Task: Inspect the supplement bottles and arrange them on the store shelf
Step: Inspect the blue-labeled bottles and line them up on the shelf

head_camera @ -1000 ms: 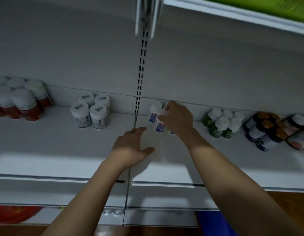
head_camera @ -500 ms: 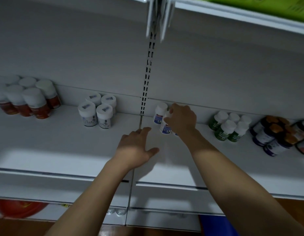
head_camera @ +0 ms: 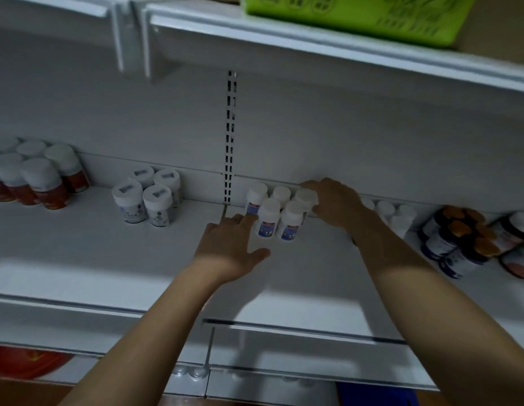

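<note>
Five blue-label bottles point(head_camera: 272, 213) bunched at the back wall, your hands either side

They're all upright, caps up, labels facing you, two in front and three behind, just right of the slotted rail point(head_camera: 230, 136). Your left hand point(head_camera: 228, 244) lies flat and spread on the shelf point(head_camera: 123, 259), fingertips right by the left bottles. Your right hand point(head_camera: 335, 203) curls over the back-right bottle point(head_camera: 306, 197). Loads of bare shelf out to the front lip, a fair gap to the white-lidded jars point(head_camera: 149, 197) leftward, but white-capped bottles point(head_camera: 397, 213) crowd the right.
</note>
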The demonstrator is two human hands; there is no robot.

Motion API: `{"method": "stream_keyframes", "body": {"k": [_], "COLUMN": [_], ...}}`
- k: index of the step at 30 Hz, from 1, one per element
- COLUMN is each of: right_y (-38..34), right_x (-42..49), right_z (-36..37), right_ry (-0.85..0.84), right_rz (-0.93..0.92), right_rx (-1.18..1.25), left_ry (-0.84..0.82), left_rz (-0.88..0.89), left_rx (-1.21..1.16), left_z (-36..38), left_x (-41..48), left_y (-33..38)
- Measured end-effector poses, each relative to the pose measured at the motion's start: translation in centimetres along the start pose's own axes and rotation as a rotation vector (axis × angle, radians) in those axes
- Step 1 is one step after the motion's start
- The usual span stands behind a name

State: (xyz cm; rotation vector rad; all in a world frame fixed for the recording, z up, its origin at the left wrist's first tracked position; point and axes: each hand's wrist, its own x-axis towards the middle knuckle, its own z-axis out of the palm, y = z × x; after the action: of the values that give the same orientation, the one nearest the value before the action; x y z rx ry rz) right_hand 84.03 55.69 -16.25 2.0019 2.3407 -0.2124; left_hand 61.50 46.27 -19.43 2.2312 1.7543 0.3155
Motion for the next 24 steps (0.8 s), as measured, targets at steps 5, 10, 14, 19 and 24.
{"method": "stream_keyframes", "body": {"k": [5,10,14,19,24], "right_y": [0.1,1.1,2.8,5.6,7.7], "right_x": [1.2,1.6,0.8,-2.3,-8.1], "right_z": [1.2,2.3,3.0,2.9,2.7], "right_ry": [-0.028,0.052,0.118,0.177,0.226], "right_rz": [-0.088,-0.126,-0.155,-0.129,-0.172], "right_rx": [-0.068,0.056,0.113,0.31,0.671], "left_ry": [0.011,-0.033,-0.024,0.087,0.118], "left_rz": [-0.048,-0.121,-0.141,-0.101,-0.059], "left_rx": [0.021,0.038,0.055,0.088,0.071], "left_z": [0.7,2.3,3.2,4.4,5.0], "left_x": [0.0,-0.8,-1.9,-3.6,-5.1], "left_y": [2.1,3.9,5.8,8.3,10.7]}}
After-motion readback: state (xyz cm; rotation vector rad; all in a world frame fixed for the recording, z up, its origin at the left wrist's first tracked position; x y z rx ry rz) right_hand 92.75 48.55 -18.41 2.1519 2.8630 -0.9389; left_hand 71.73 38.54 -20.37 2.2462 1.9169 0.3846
